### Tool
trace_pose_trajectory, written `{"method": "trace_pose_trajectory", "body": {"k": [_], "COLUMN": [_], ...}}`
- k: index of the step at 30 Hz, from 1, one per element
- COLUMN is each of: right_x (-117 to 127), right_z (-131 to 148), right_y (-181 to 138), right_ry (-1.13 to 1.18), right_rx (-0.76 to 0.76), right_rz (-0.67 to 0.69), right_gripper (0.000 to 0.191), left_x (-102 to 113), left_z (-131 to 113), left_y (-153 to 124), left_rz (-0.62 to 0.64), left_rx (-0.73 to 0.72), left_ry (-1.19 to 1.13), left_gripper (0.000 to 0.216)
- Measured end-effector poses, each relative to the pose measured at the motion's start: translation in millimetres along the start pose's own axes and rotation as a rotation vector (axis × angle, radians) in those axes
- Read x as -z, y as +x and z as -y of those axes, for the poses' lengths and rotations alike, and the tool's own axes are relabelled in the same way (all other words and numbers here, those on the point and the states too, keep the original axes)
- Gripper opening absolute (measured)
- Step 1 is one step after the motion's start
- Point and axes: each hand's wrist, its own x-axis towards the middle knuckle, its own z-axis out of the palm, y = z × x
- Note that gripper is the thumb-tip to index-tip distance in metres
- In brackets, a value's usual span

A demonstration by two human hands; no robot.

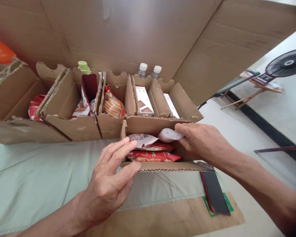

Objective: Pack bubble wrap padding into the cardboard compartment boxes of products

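Note:
My right hand [196,136] grips a translucent white plastic roll [169,135] by its right end. The roll is over the inside of a cardboard box [167,167] at the front. Several packets lie in that box, among them a silver-white packet [145,140] and a red packet [155,156] along the front wall. At the box's left end is my left hand [113,174], its fingers apart and reaching over the edge near the silver-white packet. Whether its fingertips touch that packet, I cannot tell.
Behind stands a row of cardboard bins [71,126] holding red packets, a snack bag [112,105] and white boxes [144,100]. Bottles with white caps [143,67] stand behind them. A dark phone-like object [215,192] lies at front right. A fan [287,62] is farther right.

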Motion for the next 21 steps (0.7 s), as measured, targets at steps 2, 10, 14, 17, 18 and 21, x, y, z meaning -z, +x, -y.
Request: {"method": "trace_pose_trajectory", "body": {"k": [2,10,14,17,18,21], "right_x": [-3,-18,-16,-12,-11,-8], "right_z": [0,3,10,15,16,15], "right_y": [-5,7,12,13,13,15], "right_ry": [-0.063,-0.152,-0.163,-0.124,-0.113,-0.096], "right_rx": [0.032,0.277,0.322,0.346,0.322,0.205], "right_rz": [-0.053,-0.041,-0.015,-0.01,0.004,0.093], "right_gripper": [0.013,0.013,0.012,0.014,0.016,0.02], "left_x": [0,-2,-2,-2,-2,-2], "left_z": [0,-1,0,-1,-1,-2], "left_y": [-1,0,0,-1,-1,-1], "left_rz": [0.001,-0.003,0.001,0.011,0.011,0.008], "left_rx": [0.0,0.004,0.003,0.006,0.005,-0.001], "left_ry": [-0.009,-0.026,-0.026,-0.029,-0.032,-0.032], "left_gripper": [0.035,0.034,0.034,0.035,0.035,0.035]}}
